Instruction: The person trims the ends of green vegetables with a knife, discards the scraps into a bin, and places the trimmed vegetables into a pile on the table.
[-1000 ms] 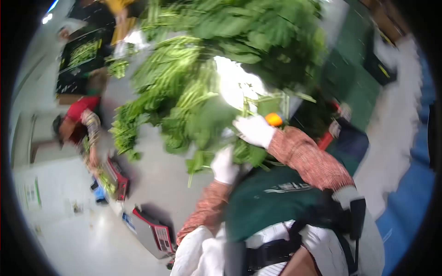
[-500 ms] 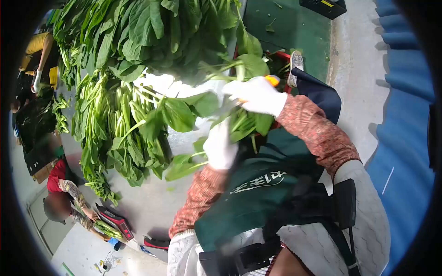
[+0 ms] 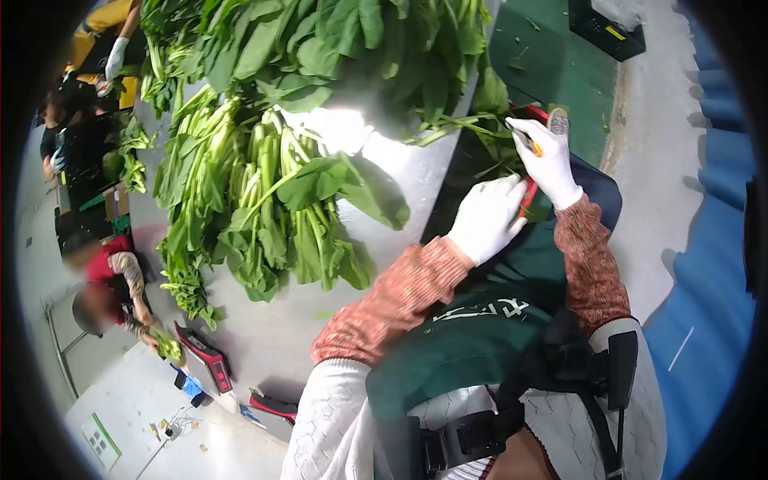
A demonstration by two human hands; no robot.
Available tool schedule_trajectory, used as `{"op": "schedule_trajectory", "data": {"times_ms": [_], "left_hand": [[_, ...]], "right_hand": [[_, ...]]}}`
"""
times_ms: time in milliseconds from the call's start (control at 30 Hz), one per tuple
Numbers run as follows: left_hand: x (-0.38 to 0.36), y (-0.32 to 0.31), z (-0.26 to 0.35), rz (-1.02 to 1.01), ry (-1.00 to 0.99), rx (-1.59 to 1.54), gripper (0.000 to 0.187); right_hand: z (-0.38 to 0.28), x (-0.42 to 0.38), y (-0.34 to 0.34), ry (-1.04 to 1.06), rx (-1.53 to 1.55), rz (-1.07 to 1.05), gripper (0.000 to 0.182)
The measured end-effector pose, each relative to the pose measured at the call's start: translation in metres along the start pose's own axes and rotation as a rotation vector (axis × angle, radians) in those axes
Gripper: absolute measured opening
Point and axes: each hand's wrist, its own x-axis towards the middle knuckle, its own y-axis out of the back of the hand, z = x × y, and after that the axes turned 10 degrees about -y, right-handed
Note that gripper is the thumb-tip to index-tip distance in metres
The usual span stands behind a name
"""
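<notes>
My left hand (image 3: 486, 214), in a white glove, reaches over the red rim (image 3: 529, 194) of a container beside the table. Its fingers are stretched out with the thumb apart, and no stalk shows in it. Just beyond, my right hand (image 3: 549, 160), also gloved, is closed around a small orange-handled tool (image 3: 536, 149) that looks like a knife; most of it is hidden by the fingers. Loose leafy greens (image 3: 488, 132) lie below and beside the hands, partly in the container. On the table, trimmed-looking bunches of greens (image 3: 268, 164) lie with their pale stalks together.
A large heap of leafy greens (image 3: 320, 48) covers the table's far part. The metal table (image 3: 408, 172) ends just left of the container. A black crate (image 3: 606, 30) stands on the floor. At left a co-worker in red (image 3: 112, 260) handles greens near red-and-black scales (image 3: 204, 358).
Both hands have moved right, from above the table edge to the red container. The leafy stalks at my left hand are no longer in it. The view has shifted left.
</notes>
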Motion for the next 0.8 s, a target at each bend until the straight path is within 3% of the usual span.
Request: {"op": "schedule_trajectory", "data": {"times_ms": [133,167,200,233,300,400,433,567,733,800], "left_hand": [[-0.057,0.088,-0.024,0.191,0.178,0.252,0.019],[-0.072,0.108,-0.039,0.338,0.224,0.368,0.015],[-0.072,0.143,-0.035,0.314,0.21,0.518,0.014],[-0.099,0.149,-0.062,0.48,0.368,0.495,0.016],[-0.127,0.164,-0.091,0.616,0.482,0.702,0.036],[-0.132,0.147,-0.105,0.311,0.546,0.875,0.069],[-0.12,0.137,-0.096,0.217,0.625,0.761,0.075],[-0.115,0.081,-0.074,0.159,0.466,0.47,0.059],[-0.123,0.056,-0.025,-0.032,0.357,0.32,0.058],[-0.129,0.058,-0.026,-0.003,0.312,0.302,0.051]], "right_hand": [[-0.014,-0.009,-0.009,-0.068,0.036,-0.075,0.027],[-0.02,-0.01,-0.015,-0.046,0.051,-0.08,0.027],[-0.025,-0.011,-0.022,-0.021,0.063,-0.088,0.026],[-0.031,-0.011,-0.029,-0.018,0.074,-0.111,0.025],[-0.049,-0.011,-0.045,-0.024,0.101,-0.182,0.024],[-0.071,-0.01,-0.072,0.089,0.115,-0.263,0.026],[-0.081,-0.008,-0.075,0.108,0.084,-0.309,0.028],[-0.112,-0.004,-0.092,0.08,0.088,-0.362,0.029],[-0.126,0.01,-0.126,0.03,0.247,-0.381,0.028],[-0.132,0.013,-0.135,-0.03,0.068,-0.435,0.038]]}}
